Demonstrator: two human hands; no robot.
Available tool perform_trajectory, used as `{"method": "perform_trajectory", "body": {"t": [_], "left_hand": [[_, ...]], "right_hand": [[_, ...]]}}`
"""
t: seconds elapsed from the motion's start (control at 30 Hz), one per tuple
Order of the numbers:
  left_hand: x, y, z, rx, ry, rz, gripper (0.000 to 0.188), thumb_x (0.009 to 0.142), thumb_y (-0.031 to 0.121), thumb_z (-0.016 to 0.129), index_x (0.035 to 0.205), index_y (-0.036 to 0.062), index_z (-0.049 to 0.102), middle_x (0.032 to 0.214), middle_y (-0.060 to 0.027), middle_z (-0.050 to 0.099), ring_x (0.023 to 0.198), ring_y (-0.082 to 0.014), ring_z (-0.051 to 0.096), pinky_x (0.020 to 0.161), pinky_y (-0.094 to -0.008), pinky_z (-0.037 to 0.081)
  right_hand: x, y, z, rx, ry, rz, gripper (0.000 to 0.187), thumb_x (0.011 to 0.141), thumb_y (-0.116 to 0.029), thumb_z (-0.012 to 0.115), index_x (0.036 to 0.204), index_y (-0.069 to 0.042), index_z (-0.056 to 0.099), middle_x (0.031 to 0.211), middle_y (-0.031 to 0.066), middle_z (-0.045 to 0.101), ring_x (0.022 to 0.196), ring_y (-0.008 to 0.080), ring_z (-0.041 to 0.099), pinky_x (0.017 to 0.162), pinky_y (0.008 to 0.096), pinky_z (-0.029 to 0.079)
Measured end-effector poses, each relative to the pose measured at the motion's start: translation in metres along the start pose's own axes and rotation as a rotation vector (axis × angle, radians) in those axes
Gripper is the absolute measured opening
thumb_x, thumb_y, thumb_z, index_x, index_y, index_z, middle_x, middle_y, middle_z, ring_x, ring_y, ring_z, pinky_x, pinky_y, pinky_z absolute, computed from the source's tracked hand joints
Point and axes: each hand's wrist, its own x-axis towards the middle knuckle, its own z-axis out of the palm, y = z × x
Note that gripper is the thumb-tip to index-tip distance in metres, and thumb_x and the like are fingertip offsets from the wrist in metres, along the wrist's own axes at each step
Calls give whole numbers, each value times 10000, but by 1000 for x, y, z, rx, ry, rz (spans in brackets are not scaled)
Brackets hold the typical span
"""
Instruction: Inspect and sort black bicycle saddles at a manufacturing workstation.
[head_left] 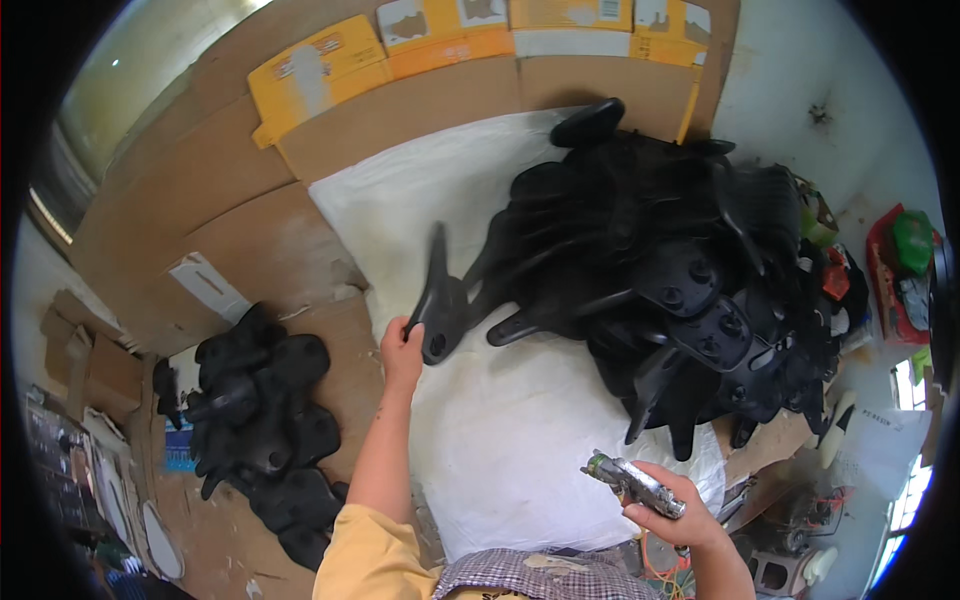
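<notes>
A black moulded part [441, 318] with a long flat blade and a round recess near its lower end is gripped in my left hand [402, 352]. Its blade points up and away from me, close to the big pile of similar black parts [600, 220]. My right hand [690, 510] is wrapped round a silver hand tool [645, 485] with a green ring near its front end. That tool points left, over the lower right of the white sheet [500, 440]. Its exact kind I cannot make out. Some fingers of my right hand are hidden behind it.
A smaller heap of black parts [265, 410] lies on brown cardboard at the left. Yellow and brown cardboard [420, 95] lines the far side. Red and green bags [905, 265] stand far right. Orange cable [665, 570] runs beneath my right hand.
</notes>
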Motion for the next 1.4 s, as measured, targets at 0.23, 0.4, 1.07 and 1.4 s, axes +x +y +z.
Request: {"method": "perform_trajectory", "body": {"t": [0.23,0.4,1.07,1.4], "left_hand": [[-78,-20,-58,-617,170,-568,100,908,110,594,968,30,598,884,-29,642,738,-124,610,641,-302,503],[-102,-34,-70,-582,114,-622,139,883,129,624,982,32,609,905,-31,641,791,-142,605,709,-306,494],[69,132,182,651,-133,559,822,646,196,796,1352,116,384,1461,-207,272,1325,-432,273,1075,-516,262],[102,140,215,869,-348,685,351,635,139,773,947,40,649,1281,-139,464,1193,-376,409,915,-431,463]], "right_hand": [[19,-28,16,11,9,-207,551,762,-39,719,1271,-4,512,873,101,663,784,139,636,715,278,495],[12,-31,18,69,3,-314,563,758,1,690,1284,-3,491,859,100,662,753,159,642,695,285,497],[9,44,-31,120,142,89,493,824,-143,712,1255,2,521,932,59,652,852,115,624,785,260,493],[39,61,-38,77,112,72,522,809,-187,745,1256,-24,529,907,70,656,820,114,613,742,252,479]]}}
